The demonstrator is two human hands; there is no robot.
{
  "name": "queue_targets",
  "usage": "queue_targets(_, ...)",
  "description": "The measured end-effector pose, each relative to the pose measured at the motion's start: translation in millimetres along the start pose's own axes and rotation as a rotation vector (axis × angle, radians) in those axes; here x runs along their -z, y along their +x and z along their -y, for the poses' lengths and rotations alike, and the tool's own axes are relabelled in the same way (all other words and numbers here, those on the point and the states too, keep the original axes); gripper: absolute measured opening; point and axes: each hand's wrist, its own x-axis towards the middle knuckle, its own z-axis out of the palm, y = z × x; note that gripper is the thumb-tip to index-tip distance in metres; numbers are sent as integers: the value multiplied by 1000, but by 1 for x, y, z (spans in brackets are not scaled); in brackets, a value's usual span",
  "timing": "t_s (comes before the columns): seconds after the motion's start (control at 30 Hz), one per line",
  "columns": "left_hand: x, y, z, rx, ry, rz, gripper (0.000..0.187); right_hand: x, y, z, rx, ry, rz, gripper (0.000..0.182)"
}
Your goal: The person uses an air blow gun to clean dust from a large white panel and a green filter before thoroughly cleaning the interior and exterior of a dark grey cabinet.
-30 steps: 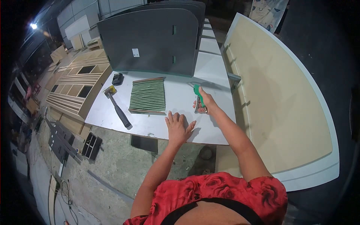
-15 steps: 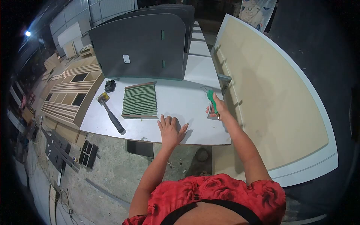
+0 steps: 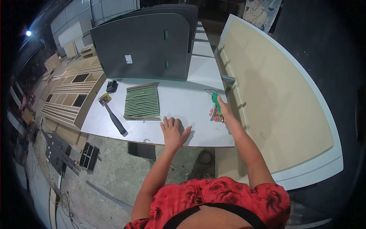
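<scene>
My left hand [image 3: 174, 134] rests on the white tabletop [image 3: 179, 101] near its front edge, fingers spread and nothing in them. Just beyond its fingertips lies a green ribbed panel [image 3: 142, 101] with brown strips along its far and near edges. On the right side of the table, my right hand [image 3: 224, 112] is wrapped round a green-handled tool [image 3: 215, 100] with a grey metal lever and a thin tip pointing away from me. The tool's exact kind is unclear. Left of the panel are a hammer [image 3: 115, 120] with a yellowish head and a black battery pack [image 3: 111, 86].
Dark grey boards [image 3: 141, 47] with rounded corners stand upright across the back of the table. A large beige panel with a white rim [image 3: 274, 99] leans along the right. Slatted wooden frames [image 3: 72, 91] are at left, and a black divided box [image 3: 89, 156] sits on the floor.
</scene>
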Motion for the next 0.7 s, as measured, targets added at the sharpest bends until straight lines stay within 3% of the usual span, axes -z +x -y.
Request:
queue_targets(0.33,3,1,-1,11,-13,21,65,53,-10,2,132,-29,-191,77)
queue_targets(0.7,6,1,-3,27,-10,47,65,60,-4,-6,40,7,-194,76)
